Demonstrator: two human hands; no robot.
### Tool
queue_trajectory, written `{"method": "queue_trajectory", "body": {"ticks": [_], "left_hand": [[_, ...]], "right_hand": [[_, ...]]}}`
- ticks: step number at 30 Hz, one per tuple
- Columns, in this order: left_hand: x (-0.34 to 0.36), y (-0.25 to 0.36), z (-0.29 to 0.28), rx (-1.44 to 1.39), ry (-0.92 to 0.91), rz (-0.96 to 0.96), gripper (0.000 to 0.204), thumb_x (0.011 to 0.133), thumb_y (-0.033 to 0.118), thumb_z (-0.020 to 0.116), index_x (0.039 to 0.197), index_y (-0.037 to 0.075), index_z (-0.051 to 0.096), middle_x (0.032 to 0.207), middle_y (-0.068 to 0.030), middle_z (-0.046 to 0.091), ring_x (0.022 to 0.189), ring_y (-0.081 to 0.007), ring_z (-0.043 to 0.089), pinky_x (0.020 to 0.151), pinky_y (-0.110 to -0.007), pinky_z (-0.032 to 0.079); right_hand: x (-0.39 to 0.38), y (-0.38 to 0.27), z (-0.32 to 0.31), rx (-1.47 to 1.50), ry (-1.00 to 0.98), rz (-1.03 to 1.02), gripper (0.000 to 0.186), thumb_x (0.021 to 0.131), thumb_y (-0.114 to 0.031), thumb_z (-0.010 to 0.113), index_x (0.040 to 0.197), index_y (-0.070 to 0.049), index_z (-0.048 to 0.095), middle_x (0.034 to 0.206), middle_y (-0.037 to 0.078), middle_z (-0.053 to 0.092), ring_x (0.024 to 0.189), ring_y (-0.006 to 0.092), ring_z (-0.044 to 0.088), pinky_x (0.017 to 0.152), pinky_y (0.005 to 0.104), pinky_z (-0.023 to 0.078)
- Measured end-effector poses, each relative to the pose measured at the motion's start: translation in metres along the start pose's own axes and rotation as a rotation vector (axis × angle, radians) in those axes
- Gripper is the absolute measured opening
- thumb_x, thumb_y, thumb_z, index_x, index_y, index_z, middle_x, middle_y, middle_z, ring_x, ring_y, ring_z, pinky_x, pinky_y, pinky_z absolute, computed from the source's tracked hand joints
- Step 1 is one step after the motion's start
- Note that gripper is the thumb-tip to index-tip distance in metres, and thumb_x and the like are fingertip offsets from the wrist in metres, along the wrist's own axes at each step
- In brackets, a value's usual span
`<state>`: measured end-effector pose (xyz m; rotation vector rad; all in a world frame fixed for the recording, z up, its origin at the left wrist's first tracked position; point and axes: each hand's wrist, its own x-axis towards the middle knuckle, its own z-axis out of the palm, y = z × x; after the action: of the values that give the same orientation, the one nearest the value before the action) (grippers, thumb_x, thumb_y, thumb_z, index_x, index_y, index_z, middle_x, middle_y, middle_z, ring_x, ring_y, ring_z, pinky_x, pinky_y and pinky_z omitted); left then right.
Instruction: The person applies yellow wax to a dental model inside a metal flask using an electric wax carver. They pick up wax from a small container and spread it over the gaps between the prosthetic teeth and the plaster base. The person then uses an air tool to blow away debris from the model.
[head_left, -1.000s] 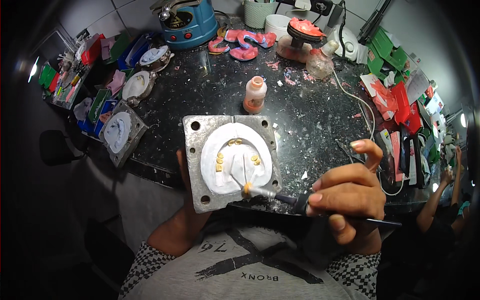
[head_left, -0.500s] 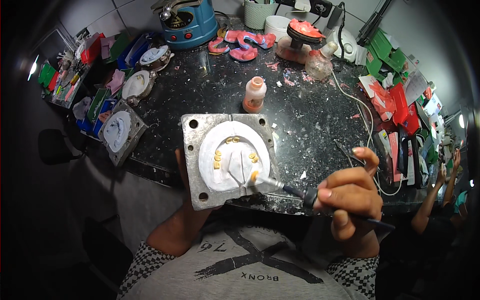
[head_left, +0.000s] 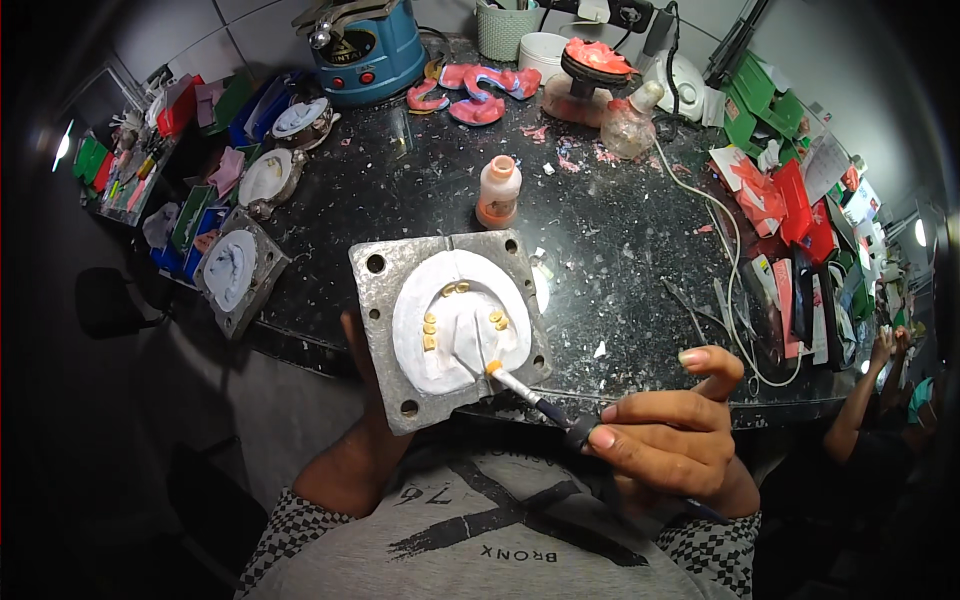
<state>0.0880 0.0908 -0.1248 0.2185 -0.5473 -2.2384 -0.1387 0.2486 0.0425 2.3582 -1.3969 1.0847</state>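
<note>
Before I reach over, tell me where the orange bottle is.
In the head view's upper middle, the orange bottle stands on the black table, just beyond the large metal frame.

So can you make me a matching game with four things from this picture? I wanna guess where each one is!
Things
1. Brush
2. Metal frame with white plaster in it
3. Small bottle, orange at the bottom
4. Blue machine with two red buttons

Places
A. Standing near the middle of the black bench
B. In front of the left hand, which is mostly hidden
C. At the back of the bench, left of centre
D. Between the fingers of the right hand

Right pairs: 1-D, 2-B, 3-A, 4-C
</note>
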Motion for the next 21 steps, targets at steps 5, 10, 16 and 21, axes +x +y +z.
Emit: {"method": "queue_trajectory", "body": {"ticks": [5, 10, 16, 21], "left_hand": [[0.000, 0.002, 0.001, 0.049, -0.011, -0.010, 0.080, 0.097, 0.069, 0.029, 0.159, 0.018, 0.028, 0.161, -0.0117, 0.032, 0.146, -0.0322, 0.035, 0.122, -0.054, 0.028], [-0.003, 0.002, 0.003, 0.119, -0.026, -0.041, 0.074, 0.099, 0.062, 0.033, 0.157, 0.017, 0.030, 0.159, -0.0111, 0.035, 0.145, -0.0305, 0.037, 0.121, -0.052, 0.030], [0.002, 0.002, 0.007, 0.253, -0.064, -0.050, 0.066, 0.101, 0.053, 0.038, 0.156, 0.017, 0.033, 0.157, -0.0104, 0.038, 0.143, -0.0284, 0.040, 0.120, -0.049, 0.032], [0.005, 0.010, 0.007, 1.003, -0.272, 0.082, 0.060, 0.103, 0.046, 0.042, 0.155, 0.016, 0.036, 0.155, -0.0098, 0.042, 0.142, -0.0267, 0.043, 0.120, -0.048, 0.034]], "right_hand": [[0.011, 0.015, -0.011, 0.114, -0.029, 0.224, 0.021, 0.082, -0.010, 0.065, 0.102, -0.011, 0.073, 0.080, -0.007, 0.074, 0.080, 0.0091, 0.067, 0.109, 0.0457, 0.031], [0.011, 0.018, -0.005, 0.147, -0.010, 0.232, 0.015, 0.082, -0.015, 0.065, 0.094, -0.010, 0.074, 0.079, -0.006, 0.075, 0.076, 0.0093, 0.067, 0.108, 0.0457, 0.033], [0.008, 0.041, 0.007, 0.221, 0.143, 0.256, 0.019, 0.088, -0.015, 0.061, 0.098, -0.003, 0.072, 0.080, -0.001, 0.075, 0.079, 0.0122, 0.065, 0.107, 0.0456, 0.034], [0.009, 0.050, 0.006, 0.370, 0.122, 0.226, 0.024, 0.086, -0.017, 0.057, 0.098, -0.003, 0.072, 0.078, 0.000, 0.074, 0.076, 0.0125, 0.062, 0.105, 0.0447, 0.034]]}}
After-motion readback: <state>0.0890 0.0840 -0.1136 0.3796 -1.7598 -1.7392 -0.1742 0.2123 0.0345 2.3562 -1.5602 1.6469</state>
